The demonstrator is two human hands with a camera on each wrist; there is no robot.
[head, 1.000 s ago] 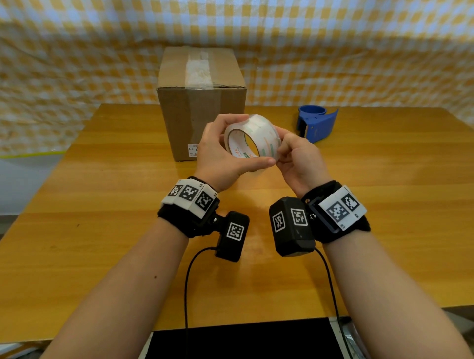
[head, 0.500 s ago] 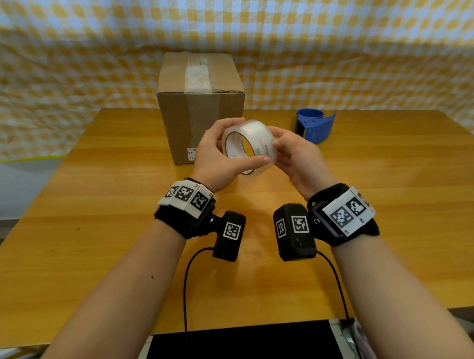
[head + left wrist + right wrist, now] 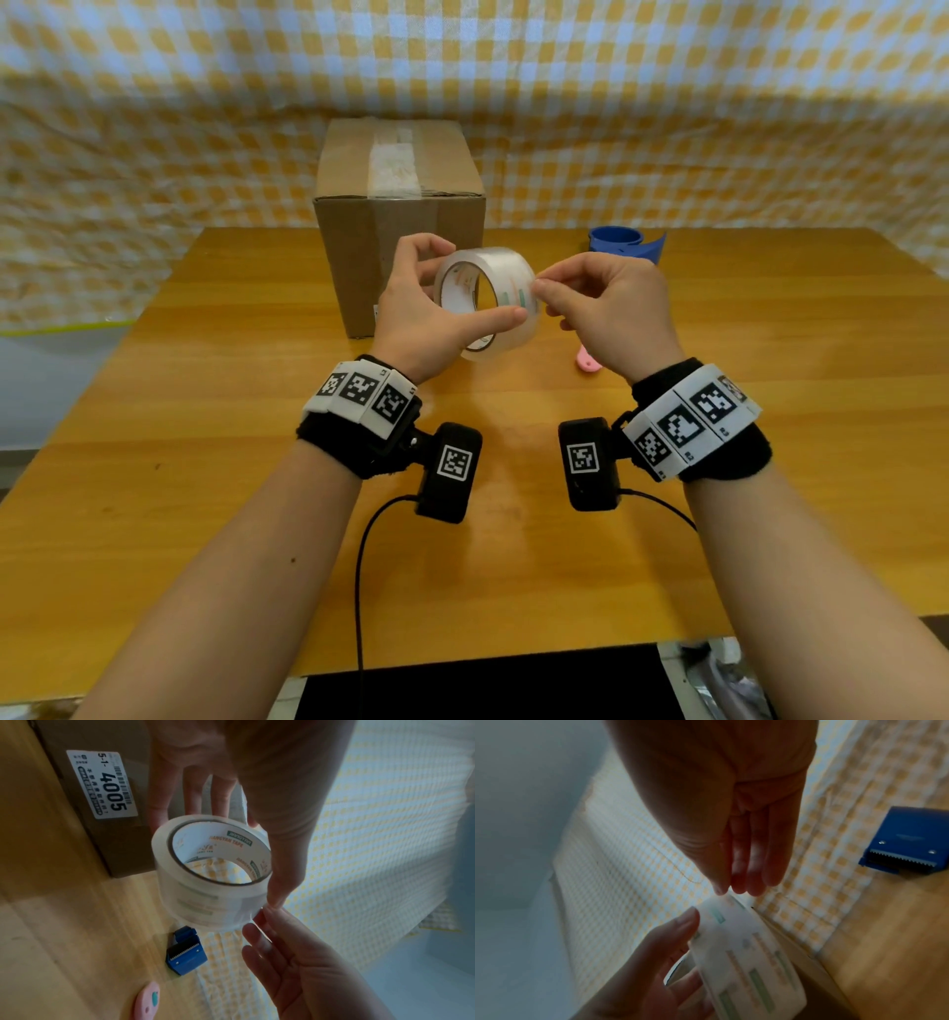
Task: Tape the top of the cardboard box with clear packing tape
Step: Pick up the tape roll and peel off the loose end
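Observation:
The cardboard box [image 3: 400,226] stands at the back of the table, flaps down, with a strip of clear tape [image 3: 393,164] along its top seam. In front of it, above the table, my left hand [image 3: 481,283] grips the clear packing tape roll [image 3: 506,267], thumb on the near side and fingers [image 3: 197,797] behind. My right hand [image 3: 538,289] pinches thumb and fingertips [image 3: 744,882] at the roll's [image 3: 746,953] right rim. Whether a loose end is lifted cannot be told.
A blue tape dispenser [image 3: 627,244] with a toothed blade [image 3: 183,949] lies at the back right. A small pink cutter [image 3: 588,361] lies on the wooden table [image 3: 205,462] below my hands. A checked cloth hangs behind the table.
My right hand has shifted from close behind the roll out to its right rim, thumb and fingertips now together there. The pink cutter shows beneath my hands. The left hand still holds the roll.

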